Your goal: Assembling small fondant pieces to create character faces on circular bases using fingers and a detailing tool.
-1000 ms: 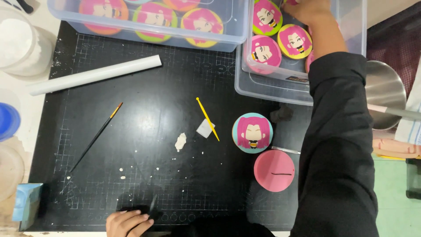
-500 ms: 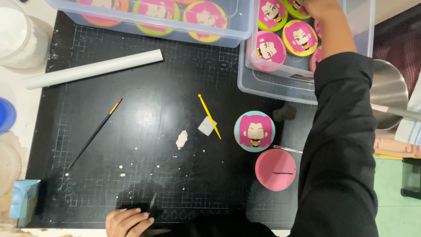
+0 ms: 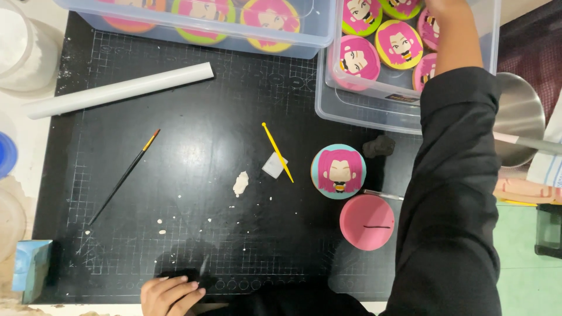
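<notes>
Our right hand (image 3: 448, 9) reaches into the clear plastic bin (image 3: 410, 108) at the mat's far right corner, among decorated round toppers (image 3: 399, 44); its fingers leave the frame, so we cannot tell the grip. These discs look light and fragile, best lifted by their rims. Our left hand (image 3: 170, 295) rests loosely curled, empty, on the black cutting mat's (image 3: 205, 234) near edge.

Your right hand (image 3: 448, 9) reaches into the clear bin (image 3: 374, 111) of decorated discs (image 3: 399, 44); your left hand (image 3: 170, 295) rests on the black mat's (image 3: 193, 117) near edge.
</notes>
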